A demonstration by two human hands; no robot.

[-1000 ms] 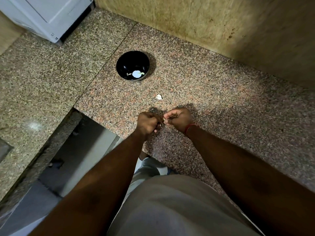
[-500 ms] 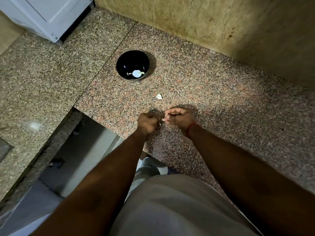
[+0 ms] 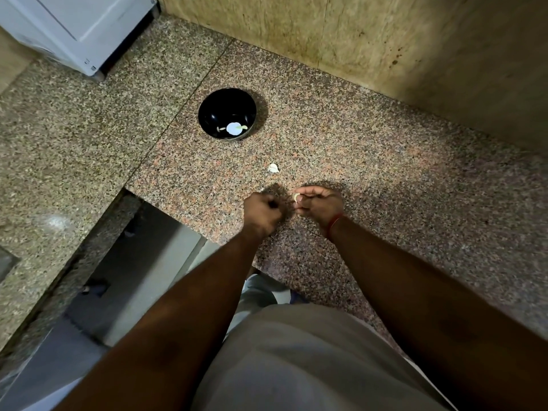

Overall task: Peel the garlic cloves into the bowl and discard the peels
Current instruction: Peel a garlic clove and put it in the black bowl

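Your right hand [image 3: 318, 204] pinches a pale garlic clove [image 3: 296, 197] at its fingertips, fingers curled round it, just above the speckled granite tabletop [image 3: 385, 179]. A red thread band [image 3: 333, 225] sits on that wrist. Your left hand [image 3: 262, 210] is just beside it, slightly apart, fingers curled into a loose fist; whether it holds a scrap of peel you cannot tell from this view. A small white fragment [image 3: 273, 168], peel or clove, lies on the tabletop just beyond both hands, between them and the black bowl [image 3: 226, 113]. The bowl stands further off, well apart from your hands, toward the back wall; it holds pale pieces of garlic [image 3: 234, 128] on its floor. A white appliance [image 3: 77, 28] occupies the far left corner.
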